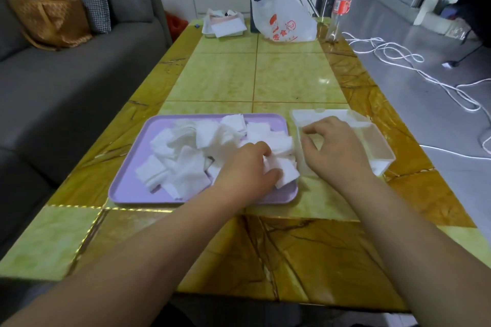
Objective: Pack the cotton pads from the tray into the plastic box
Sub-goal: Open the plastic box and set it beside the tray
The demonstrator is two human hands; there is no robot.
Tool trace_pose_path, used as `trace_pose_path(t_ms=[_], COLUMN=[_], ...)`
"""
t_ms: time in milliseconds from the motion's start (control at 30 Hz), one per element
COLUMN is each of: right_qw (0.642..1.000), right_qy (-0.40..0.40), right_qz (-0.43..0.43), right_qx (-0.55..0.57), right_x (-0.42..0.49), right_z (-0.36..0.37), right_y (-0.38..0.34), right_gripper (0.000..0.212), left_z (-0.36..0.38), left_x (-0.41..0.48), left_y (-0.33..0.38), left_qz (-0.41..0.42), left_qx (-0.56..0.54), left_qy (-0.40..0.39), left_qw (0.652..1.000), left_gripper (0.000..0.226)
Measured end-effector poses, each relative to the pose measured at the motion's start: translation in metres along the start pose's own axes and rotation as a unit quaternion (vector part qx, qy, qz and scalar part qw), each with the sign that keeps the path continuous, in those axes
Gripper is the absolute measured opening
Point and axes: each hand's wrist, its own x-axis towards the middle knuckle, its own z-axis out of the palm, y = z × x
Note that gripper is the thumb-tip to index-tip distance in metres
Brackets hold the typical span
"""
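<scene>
At the near edge of the yellow tiled table point(265, 247) two bare forearms reach forward, and the job looks barely begun. Just beyond them the left hand point(247, 167) is down in the near right corner of the lilac tray point(127, 183), fingers curled into the heap and thumb closed over a few cotton pads point(186, 151). I would say it is gathering a pinch to carry across. The rest of the pads lie loose and overlapping across most of the tray, so nearly all the packing is left. Beside the tray, close to its right edge, stands the clear plastic box point(377, 146), open at the top. The right hand point(334, 148) hangs over it with fingers bent near the left wall. Whether they grip that wall, hold a pad or hold nothing, I cannot tell. Through the box the table colour shows, so it seems almost empty. A patch of white in its near right corner may be pads already in, though that is unclear. Farther up the table sit a white tray of papers point(223, 25), a printed plastic bag point(287, 18) and a clear bottle point(342, 2), well apart from the work.
</scene>
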Motion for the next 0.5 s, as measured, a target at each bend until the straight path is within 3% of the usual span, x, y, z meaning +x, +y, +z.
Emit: trace_pose_path(t_ms=[133,333,500], right_qw=[1.000,0.982,0.969], right_qy=[-0.005,-0.085,-0.089], right_qz=[-0.010,0.070,0.096], right_qx=[0.021,0.152,0.208], right_x=[-0.007,-0.007,-0.004], right_z=[-0.005,-0.006,-0.002], right_y=[-0.013,-0.024,-0.030], right_gripper=[0.014,0.012,0.016], left_z=[0.009,0.005,-0.006], left_x=[-0.005,-0.003,-0.006], left_y=[-0.002,-0.005,-0.010], left_qz=[-0.019,-0.047,-0.074], left_qx=[-0.029,-0.156,-0.259], left_qy=[0.014,0.003,0.024], left_qw=[0.999,0.987,0.963], left_gripper=[0.051,0.057,0.033])
